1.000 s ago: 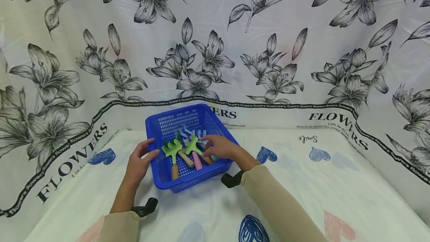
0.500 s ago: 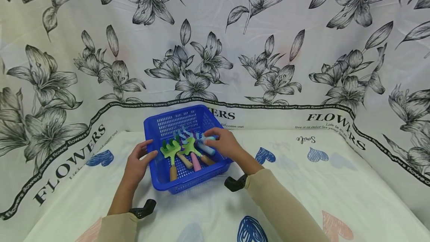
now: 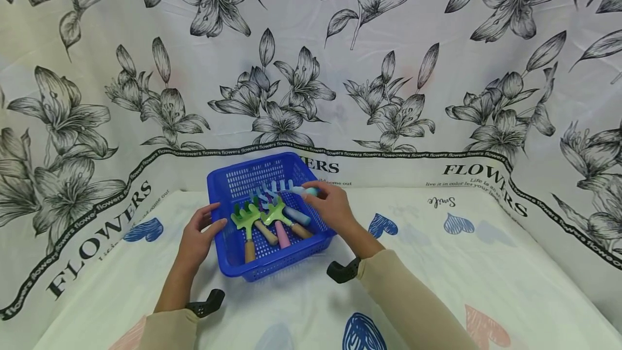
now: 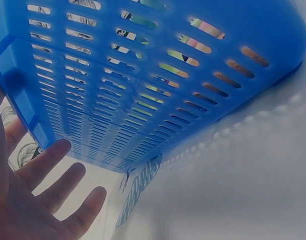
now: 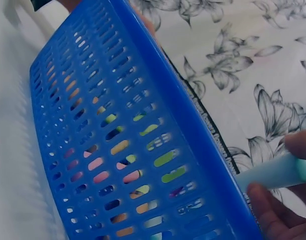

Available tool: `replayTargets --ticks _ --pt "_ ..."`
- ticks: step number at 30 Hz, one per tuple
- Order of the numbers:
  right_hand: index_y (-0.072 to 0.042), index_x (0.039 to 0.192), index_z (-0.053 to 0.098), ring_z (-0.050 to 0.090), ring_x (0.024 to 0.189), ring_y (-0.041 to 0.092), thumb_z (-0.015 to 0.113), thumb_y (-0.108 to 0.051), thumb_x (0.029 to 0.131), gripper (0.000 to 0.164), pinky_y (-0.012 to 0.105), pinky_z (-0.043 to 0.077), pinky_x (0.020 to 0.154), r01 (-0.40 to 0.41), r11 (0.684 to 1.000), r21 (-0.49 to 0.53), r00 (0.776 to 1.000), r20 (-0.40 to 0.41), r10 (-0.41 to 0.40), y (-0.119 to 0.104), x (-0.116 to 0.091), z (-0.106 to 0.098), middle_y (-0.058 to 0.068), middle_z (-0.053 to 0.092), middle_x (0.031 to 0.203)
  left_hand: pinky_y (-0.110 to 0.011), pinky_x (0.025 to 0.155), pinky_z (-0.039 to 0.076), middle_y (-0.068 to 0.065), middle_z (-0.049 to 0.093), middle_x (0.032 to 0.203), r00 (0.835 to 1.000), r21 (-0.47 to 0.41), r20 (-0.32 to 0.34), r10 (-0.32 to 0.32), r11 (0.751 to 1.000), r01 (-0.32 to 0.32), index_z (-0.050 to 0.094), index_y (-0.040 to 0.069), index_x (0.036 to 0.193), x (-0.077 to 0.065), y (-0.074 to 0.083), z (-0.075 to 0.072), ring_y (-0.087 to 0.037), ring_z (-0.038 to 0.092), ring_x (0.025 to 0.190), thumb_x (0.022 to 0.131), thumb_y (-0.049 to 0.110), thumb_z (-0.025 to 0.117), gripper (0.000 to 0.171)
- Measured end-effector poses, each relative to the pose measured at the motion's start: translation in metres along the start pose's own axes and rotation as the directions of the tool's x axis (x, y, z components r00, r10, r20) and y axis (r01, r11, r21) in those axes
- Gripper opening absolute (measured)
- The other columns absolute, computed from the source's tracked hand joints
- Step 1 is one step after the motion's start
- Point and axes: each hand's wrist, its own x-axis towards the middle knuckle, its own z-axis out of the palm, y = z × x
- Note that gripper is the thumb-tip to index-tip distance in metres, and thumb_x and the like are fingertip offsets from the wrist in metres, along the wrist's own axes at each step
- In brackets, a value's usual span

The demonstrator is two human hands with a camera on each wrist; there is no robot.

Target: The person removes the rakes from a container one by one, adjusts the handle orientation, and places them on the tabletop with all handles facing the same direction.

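Observation:
A blue plastic basket [image 3: 235, 270] stands on the white cloth, holding several small garden rakes. My right hand [image 3: 332, 207] pinches the handle of a light blue hand rake [image 3: 294, 190] over the basket's right side, its tines pointing left. In the right wrist view that pale handle [image 5: 270, 172] sits between thumb and fingers, beyond the rim. At the basket's left side my left hand [image 3: 196, 234] rests against the rim, its fingers extended in the left wrist view. Two light green rakes [image 3: 249, 217] lie inside, one with a wooden handle. A pink handle [image 3: 282, 235] lies between them.
Another blue handle [image 3: 297, 216] and a pale wooden handle [image 3: 266, 232] lie in the basket. Behind it rises a flower-printed curtain [image 3: 389, 20]. The white cloth [image 3: 413, 285] with heart prints spreads around the basket.
My right hand has reached into the basket, taken hold of the light blue rake and lifted it, turning its tines left. My left hand has stayed at the rim.

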Motion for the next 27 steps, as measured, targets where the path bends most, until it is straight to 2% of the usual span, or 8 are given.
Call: replayTargets --ticks 5,11,19,24,27 --pt "-0.010 0.116 0.070 0.064 0.083 0.017 0.068 -0.016 0.092 0.025 0.026 0.055 0.070 0.055 0.993 0.102 0.994 -0.097 -0.046 0.000 -0.006 -0.001 0.004 0.069 0.102 -0.064 0.104 0.032 -0.022 0.036 0.149 1.000 -0.002 0.003 0.007 1.000 -0.007 0.036 0.016 0.149 0.000 -0.001 0.000 -0.041 0.033 0.137 0.097 0.035 0.058 0.060" --pt "-0.010 0.118 0.069 0.064 0.086 0.018 0.068 -0.012 0.092 0.026 0.024 0.054 0.070 0.118 0.980 0.158 0.978 -0.190 -0.087 0.001 -0.010 -0.001 0.007 0.068 0.109 -0.064 0.104 0.031 -0.022 0.037 0.148 1.000 0.008 0.004 0.008 1.000 -0.008 0.036 0.017 0.150 0.001 0.000 -0.001 -0.041 0.033 0.136 0.097 0.036 0.058 0.060" --pt "-0.004 0.120 0.067 0.064 0.094 0.020 0.068 -0.006 0.091 0.029 0.021 0.054 0.076 0.107 0.959 0.262 0.979 -0.197 -0.055 -0.002 -0.015 -0.010 0.014 0.064 0.117 -0.064 0.104 0.030 -0.023 0.036 0.149 1.000 0.012 0.012 -0.010 1.000 0.010 0.033 0.017 0.151 0.000 0.000 -0.002 -0.042 0.031 0.137 0.097 0.035 0.058 0.062" --pt "0.005 0.119 0.064 0.061 0.083 0.013 0.065 0.001 0.091 0.029 0.018 0.051 0.068 0.136 0.948 0.286 0.970 -0.235 -0.068 -0.015 -0.018 -0.025 0.022 0.063 0.110 -0.065 0.104 0.030 -0.023 0.036 0.149 1.000 0.013 0.023 -0.013 1.000 0.013 0.031 0.017 0.152 0.001 0.000 -0.002 -0.042 0.031 0.138 0.097 0.036 0.057 0.063" --pt "0.009 0.119 0.062 0.061 0.083 0.011 0.064 0.003 0.091 0.029 0.017 0.050 0.068 0.159 0.950 0.268 0.964 -0.251 -0.091 -0.025 -0.020 -0.035 0.024 0.062 0.109 -0.064 0.105 0.029 -0.023 0.036 0.149 1.000 0.009 0.025 -0.016 1.000 0.016 0.031 0.017 0.152 0.001 0.001 -0.001 -0.042 0.030 0.138 0.098 0.036 0.057 0.063"
